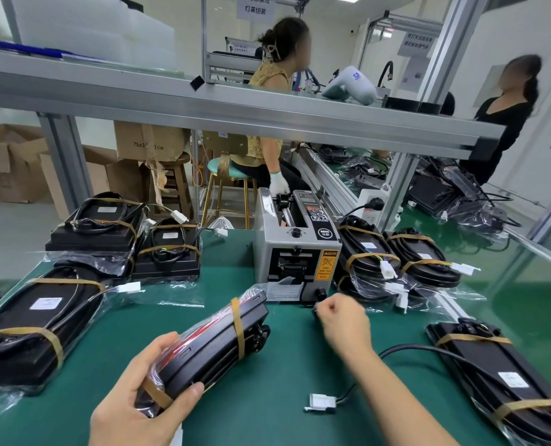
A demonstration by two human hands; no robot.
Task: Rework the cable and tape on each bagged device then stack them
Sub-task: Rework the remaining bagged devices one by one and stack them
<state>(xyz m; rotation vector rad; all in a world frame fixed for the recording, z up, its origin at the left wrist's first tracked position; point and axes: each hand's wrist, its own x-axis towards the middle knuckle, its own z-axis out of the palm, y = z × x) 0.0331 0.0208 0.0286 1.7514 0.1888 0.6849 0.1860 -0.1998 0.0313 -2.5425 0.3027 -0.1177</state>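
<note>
The bagged device is tilted above the green mat, gripped at its near end by the left hand; the right hand pinches something dark, perhaps the cable end, beside the tape dispenser. One-handed, the slick bag may slip. A loose white connector and finished stacks crowd the space.

The green table carries a grey tape dispenser at its back edge, bagged black devices stacked along both sides, and a loose white connector near the front.
</note>
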